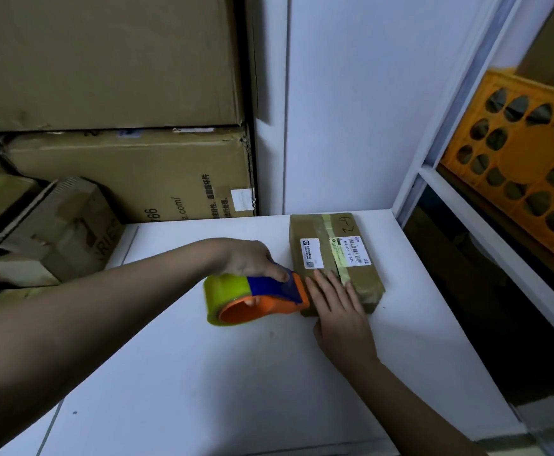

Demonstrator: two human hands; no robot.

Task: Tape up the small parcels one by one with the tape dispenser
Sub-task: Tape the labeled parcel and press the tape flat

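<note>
While the left hand (252, 258) grips the dispenser (255, 297), the flat right hand (338, 304) presses the labelled brown parcel (334, 258).

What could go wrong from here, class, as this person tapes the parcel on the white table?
The right hand lies flat on the parcel right beside the tape dispenser, so its cutting edge might nick a finger. New tape could also cover the barcode label. The left hand grips the dispenser.

Dispenser (255, 297) left of parcel (334, 258)
</note>
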